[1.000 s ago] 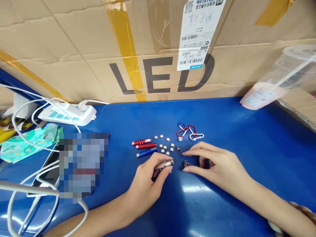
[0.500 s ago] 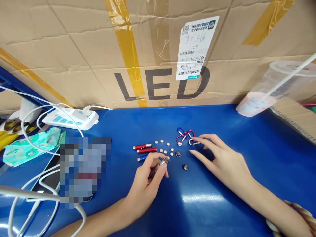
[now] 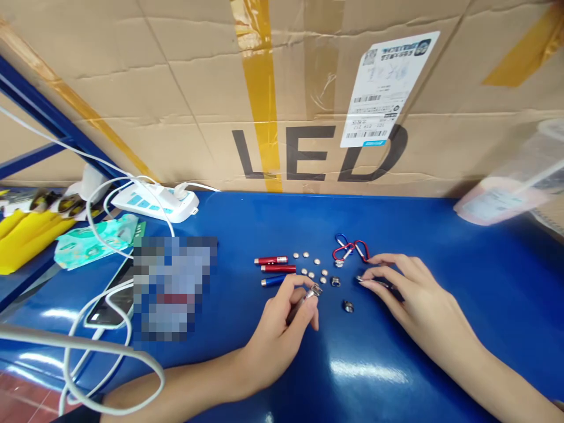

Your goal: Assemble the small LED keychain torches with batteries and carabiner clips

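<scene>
My left hand is closed around a small silver flashlight, its open metal end poking out past the thumb. Between the thumb and finger of my right hand is a silver carabiner, mostly covered by the fingers. Just beyond that hand lie a blue carabiner and two red carabiners. Two dark metal caps rest between my hands. Several button cells are scattered behind my left hand, beside two red flashlights and a blue flashlight.
A large cardboard box walls off the back of the blue table. To the left are a power strip, white cables, a phone and a tissue pack. A plastic cup stands back right.
My right hand has taken hold of the silver carabiner and drawn it toward me, away from the other carabiners. The view has turned left; my left hand keeps its grip.
</scene>
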Demonstrator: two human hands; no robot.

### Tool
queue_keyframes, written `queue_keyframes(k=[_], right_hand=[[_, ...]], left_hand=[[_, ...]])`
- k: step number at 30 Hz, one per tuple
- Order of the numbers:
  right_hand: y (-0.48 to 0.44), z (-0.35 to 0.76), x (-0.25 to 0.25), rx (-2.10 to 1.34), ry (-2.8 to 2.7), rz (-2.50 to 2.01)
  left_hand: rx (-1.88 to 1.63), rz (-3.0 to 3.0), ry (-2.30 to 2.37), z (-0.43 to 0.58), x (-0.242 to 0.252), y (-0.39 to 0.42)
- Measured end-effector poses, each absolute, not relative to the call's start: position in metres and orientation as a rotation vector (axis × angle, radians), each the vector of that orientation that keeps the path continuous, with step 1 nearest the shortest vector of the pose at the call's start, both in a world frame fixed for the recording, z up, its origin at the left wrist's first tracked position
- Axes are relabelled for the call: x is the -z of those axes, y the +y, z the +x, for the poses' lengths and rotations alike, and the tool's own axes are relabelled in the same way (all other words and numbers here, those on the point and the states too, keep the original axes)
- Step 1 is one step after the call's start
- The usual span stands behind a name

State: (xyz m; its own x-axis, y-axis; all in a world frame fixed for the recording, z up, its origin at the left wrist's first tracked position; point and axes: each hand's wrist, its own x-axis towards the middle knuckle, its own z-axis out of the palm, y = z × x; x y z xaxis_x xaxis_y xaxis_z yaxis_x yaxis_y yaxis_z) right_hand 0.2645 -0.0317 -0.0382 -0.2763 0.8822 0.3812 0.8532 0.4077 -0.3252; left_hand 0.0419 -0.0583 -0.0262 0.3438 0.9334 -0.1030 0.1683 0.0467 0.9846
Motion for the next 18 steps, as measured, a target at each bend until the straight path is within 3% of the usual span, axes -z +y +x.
queue_keyframes(k=[7,18], right_hand=[[-0.036,0.257,0.035,-0.461,-2.005,-1.442],[-0.052,0.246,0.03,-0.722,-2.032,-1.311]], left_hand=[[-0.84,1.367,1.07,0.041,0.027,-0.056],[-0.766,1.321,0.892,0.039,0.023,-0.061]])
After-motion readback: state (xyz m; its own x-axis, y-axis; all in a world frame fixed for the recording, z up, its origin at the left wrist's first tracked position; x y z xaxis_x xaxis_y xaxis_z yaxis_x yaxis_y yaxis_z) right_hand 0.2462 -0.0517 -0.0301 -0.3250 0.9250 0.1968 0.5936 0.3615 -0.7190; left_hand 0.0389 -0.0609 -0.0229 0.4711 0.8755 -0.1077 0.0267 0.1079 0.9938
